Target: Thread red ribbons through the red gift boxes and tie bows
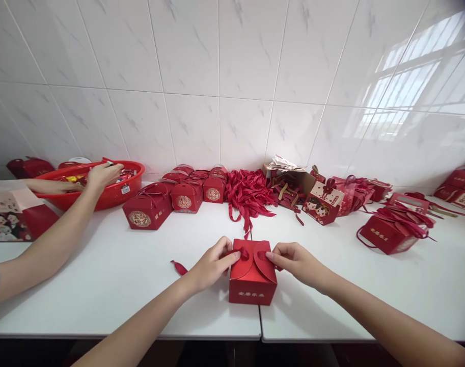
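A red gift box (252, 291) with overlapping rounded flaps and gold characters on its front stands near the table's front edge. Dark red ribbon (245, 253) passes through its top. At the box's upper left, my left hand (214, 265) pinches the ribbon between thumb and fingers; a loose ribbon end (179, 267) sticks out behind that wrist. My right hand (299, 262) is closed on the ribbon at the box's upper right, thumb against the flap.
Several red boxes (186, 196), a ribbon pile (249, 191) and an open carton (301, 179) line the wall. More boxes (388, 234) stand right. At left, another person's hands (103, 175) reach into a red basin (102, 201) beside a larger box (39, 219).
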`<action>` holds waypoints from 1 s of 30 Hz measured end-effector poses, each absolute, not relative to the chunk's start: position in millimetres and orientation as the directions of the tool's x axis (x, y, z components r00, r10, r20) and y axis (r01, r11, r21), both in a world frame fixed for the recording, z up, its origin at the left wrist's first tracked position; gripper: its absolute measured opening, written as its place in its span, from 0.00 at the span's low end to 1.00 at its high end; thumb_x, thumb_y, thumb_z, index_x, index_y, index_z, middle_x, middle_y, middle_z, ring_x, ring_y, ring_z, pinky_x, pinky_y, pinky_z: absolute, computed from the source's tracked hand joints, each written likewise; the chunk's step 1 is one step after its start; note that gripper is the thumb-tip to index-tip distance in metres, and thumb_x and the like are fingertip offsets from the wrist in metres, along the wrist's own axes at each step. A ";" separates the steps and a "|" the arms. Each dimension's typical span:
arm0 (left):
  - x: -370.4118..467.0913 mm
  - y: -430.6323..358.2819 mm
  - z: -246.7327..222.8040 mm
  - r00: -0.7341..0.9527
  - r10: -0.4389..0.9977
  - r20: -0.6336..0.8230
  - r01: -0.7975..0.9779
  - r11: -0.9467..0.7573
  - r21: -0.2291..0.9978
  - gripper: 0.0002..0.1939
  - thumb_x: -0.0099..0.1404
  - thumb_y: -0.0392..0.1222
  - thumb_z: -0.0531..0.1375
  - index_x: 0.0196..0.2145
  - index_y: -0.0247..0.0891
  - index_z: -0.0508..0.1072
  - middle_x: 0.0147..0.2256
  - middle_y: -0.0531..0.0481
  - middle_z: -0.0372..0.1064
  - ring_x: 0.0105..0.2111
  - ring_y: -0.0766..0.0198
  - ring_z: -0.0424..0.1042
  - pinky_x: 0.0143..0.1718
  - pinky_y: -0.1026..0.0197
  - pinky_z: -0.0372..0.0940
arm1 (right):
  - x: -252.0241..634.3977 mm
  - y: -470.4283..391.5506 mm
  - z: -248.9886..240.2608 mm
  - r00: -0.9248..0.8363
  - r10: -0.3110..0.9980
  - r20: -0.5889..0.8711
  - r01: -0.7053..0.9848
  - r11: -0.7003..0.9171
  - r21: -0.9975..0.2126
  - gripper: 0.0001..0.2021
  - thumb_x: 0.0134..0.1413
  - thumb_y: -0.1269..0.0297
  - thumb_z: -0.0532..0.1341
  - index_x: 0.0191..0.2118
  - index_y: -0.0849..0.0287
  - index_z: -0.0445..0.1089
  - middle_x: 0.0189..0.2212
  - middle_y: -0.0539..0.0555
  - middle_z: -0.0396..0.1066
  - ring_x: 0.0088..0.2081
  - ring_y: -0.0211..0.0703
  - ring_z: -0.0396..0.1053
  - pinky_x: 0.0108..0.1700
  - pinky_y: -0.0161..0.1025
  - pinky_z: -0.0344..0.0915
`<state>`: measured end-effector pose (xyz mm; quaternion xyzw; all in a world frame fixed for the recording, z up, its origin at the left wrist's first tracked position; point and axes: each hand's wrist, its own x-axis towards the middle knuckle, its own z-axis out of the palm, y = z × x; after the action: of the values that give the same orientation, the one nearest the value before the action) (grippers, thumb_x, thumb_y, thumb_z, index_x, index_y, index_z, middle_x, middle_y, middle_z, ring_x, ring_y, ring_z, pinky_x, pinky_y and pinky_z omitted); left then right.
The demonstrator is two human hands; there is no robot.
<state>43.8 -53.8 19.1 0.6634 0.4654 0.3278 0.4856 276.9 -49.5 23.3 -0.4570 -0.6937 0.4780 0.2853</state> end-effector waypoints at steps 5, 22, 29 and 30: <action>32.9 -50.4 27.8 0.354 0.933 -0.060 0.377 -0.084 0.922 0.21 0.59 0.55 0.56 0.19 0.38 0.56 0.21 0.58 0.47 0.22 0.69 0.47 0.23 0.65 0.45 | 300.3 -41.7 36.5 -0.545 0.787 -0.290 0.310 -0.132 -0.942 0.20 0.54 0.48 0.57 0.23 0.58 0.54 0.16 0.41 0.45 0.19 0.30 0.42 0.23 0.33 0.47; -5.3 -64.1 10.1 0.068 0.957 0.282 0.740 -0.238 0.629 0.14 0.64 0.52 0.51 0.29 0.40 0.65 0.31 0.49 0.66 0.35 0.58 0.65 0.37 0.59 0.60 | 342.6 -52.9 30.9 -0.137 0.990 0.019 0.930 0.136 -0.341 0.14 0.62 0.58 0.42 0.34 0.58 0.60 0.33 0.56 0.66 0.33 0.45 0.63 0.34 0.40 0.57; 22.6 -87.2 14.4 0.488 0.871 -0.052 0.714 -0.365 0.598 0.19 0.65 0.46 0.49 0.50 0.45 0.70 0.33 0.46 0.72 0.34 0.55 0.70 0.36 0.59 0.59 | 312.4 -83.1 32.4 -0.468 0.840 -0.274 0.785 0.253 -0.566 0.16 0.61 0.57 0.47 0.45 0.54 0.68 0.27 0.52 0.68 0.26 0.39 0.63 0.32 0.37 0.58; 24.5 -84.4 8.8 0.437 0.898 -0.047 0.730 -0.324 0.601 0.20 0.64 0.46 0.51 0.52 0.44 0.68 0.30 0.47 0.71 0.32 0.54 0.70 0.34 0.59 0.58 | 311.0 -83.6 26.0 -0.433 0.845 -0.313 0.800 0.201 -0.566 0.18 0.60 0.56 0.48 0.53 0.53 0.64 0.27 0.52 0.68 0.25 0.39 0.63 0.32 0.38 0.58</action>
<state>24.5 -84.4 8.8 0.7997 0.5092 0.1496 0.2808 311.0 -83.6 26.0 -0.5312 -0.7740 0.3428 0.0334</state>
